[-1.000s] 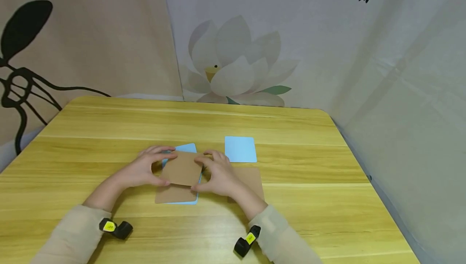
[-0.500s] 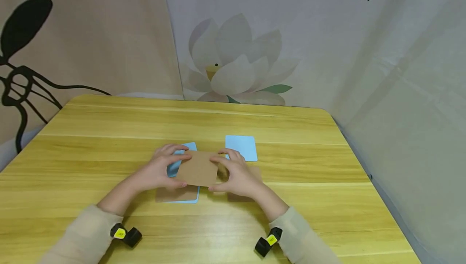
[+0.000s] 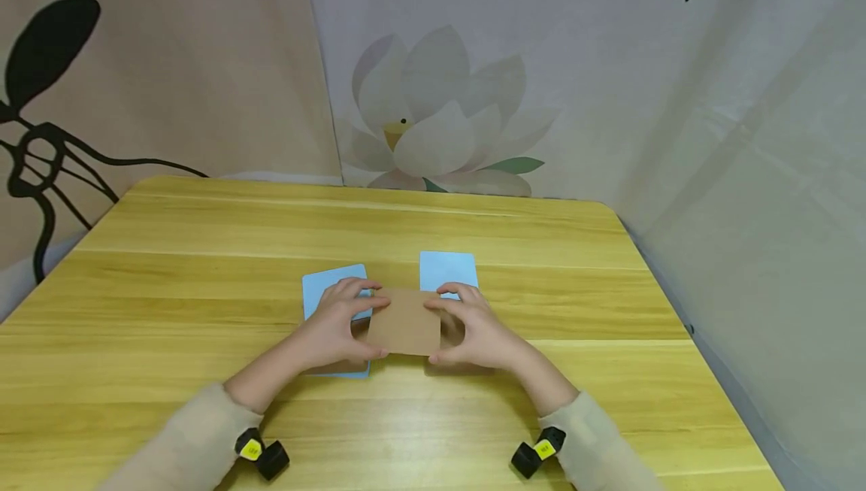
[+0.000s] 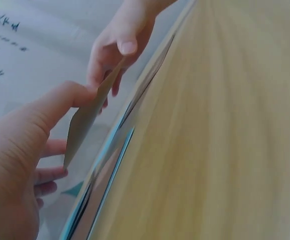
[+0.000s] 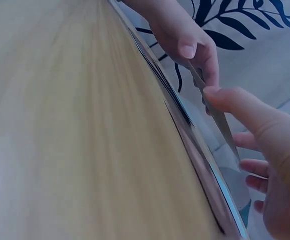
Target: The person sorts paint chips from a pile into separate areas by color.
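Observation:
Between both hands a square brown card (image 3: 404, 323) is held up above the table, as the wrist views show. My left hand (image 3: 340, 329) pinches its left edge, thumb at the near corner and fingers at the far one. On the opposite edge my right hand (image 3: 476, 329) grips the card the same way. Under my left hand lie a blue card (image 3: 331, 284) and other flat cards, partly covered. Beyond my right hand is another blue card (image 3: 448, 269). A brown card (image 3: 460, 371) lies mostly hidden beneath my right hand.
The cards lie on a wood-grain table (image 3: 406, 431). A curtain (image 3: 467, 107) printed with a flower and characters hangs behind it. Black cameras (image 3: 537, 452) are strapped to both sleeves.
Both hands have carried the brown card rightward, off the left-hand cards to the space between the two groups. More of the left blue card now shows.

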The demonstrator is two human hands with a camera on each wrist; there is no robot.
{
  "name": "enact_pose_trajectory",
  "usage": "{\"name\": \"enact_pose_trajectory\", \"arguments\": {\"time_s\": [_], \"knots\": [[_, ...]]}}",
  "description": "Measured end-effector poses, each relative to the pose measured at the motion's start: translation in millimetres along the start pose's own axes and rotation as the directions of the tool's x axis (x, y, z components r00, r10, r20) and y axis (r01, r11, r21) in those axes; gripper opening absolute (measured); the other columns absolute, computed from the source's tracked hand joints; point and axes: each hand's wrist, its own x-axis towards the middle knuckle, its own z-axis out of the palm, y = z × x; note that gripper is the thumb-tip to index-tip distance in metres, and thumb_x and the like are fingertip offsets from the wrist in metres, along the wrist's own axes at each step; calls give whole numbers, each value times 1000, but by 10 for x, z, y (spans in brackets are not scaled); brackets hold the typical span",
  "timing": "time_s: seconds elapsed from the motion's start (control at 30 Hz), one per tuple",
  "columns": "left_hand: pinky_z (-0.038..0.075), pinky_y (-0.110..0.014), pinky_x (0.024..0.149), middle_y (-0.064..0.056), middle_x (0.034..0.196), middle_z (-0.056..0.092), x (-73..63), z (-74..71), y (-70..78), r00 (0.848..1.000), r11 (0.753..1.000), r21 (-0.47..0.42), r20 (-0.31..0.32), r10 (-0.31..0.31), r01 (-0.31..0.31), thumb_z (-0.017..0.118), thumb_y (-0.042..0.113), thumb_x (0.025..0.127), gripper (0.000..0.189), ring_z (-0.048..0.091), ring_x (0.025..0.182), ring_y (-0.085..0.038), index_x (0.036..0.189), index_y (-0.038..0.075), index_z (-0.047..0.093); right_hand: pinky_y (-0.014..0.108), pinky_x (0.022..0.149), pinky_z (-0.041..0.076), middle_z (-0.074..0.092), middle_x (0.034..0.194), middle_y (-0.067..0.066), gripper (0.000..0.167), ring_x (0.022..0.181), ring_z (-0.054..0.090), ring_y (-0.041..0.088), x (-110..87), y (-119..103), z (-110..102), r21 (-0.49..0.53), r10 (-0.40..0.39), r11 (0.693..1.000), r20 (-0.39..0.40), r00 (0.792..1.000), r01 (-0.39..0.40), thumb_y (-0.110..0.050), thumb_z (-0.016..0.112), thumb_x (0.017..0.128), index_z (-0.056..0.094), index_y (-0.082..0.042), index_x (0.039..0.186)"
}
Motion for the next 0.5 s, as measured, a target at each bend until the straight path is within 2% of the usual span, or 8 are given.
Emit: {"name": "enact_pose_trajectory", "arguments": {"time_s": [0.5], "knots": [[19,-55,104,-11,137,47,186,342,366,999,1000,-6,26,-30,30,86,46,62,75,34,127,-29,124,9,65,56,100,31,32,147,3,80,135,22,23,-371,184,-293,52,103,993,93,990,-108,-42,86,68,51,-26,139]]}}
